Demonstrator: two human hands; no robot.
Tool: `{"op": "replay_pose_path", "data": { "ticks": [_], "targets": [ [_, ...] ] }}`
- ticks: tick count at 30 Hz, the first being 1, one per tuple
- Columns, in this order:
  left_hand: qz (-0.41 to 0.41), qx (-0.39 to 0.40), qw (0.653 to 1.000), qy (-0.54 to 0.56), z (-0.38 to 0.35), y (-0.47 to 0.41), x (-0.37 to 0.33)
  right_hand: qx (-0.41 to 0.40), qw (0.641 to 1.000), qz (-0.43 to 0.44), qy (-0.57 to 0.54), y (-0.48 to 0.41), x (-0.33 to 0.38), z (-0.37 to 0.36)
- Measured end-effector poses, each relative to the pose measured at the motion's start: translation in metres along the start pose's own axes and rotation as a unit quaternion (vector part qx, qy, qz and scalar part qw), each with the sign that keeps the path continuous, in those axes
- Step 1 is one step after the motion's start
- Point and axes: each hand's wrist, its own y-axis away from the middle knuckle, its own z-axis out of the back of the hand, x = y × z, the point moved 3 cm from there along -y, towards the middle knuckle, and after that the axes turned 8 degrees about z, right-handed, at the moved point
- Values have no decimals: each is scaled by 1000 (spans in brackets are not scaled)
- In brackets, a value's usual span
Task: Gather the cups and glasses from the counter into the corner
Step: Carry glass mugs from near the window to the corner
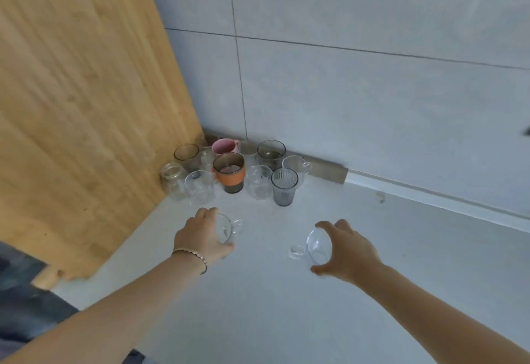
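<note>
Head view: my left hand (200, 237) is curled around a left clear cup (229, 229), fingers wrapped over its far side and thumb on the near side, with the cup's handle sticking out toward three o'clock. My right hand (347, 252) grips a right clear cup (317, 244) the same way, thumb at the bottom and fingers arched over the top; its handle points to nine o'clock and its mouth looks tipped toward me. I cannot tell whether either cup rests on the counter (286, 306) or is just above it. A thin bracelet (192, 254) sits on my left wrist. At twelve o'clock from my hands the gathered group stands packed in the corner, among it a pink mug (225, 145) at the back, an orange-banded glass (230, 173) in the middle and a grey ribbed glass (284, 187) at the front right, with clear glasses and jars around them. The counter is pale grey. A wooden panel (86, 105) closes the corner at nine o'clock, and a grey tiled wall (372, 77) runs behind from twelve to three.
</note>
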Motion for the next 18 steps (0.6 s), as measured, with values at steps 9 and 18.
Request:
{"op": "replay_pose_path", "data": {
  "ticks": [9, 18],
  "targets": [
    [15, -1, 1000, 5, -12, -86, 0, 51, 998, 45, 15, -67, 28, -23],
    [-158, -11, 972, -171, -32, -154, -1, 40, 999, -18, 12, -105, 60, -41]
  ]
}}
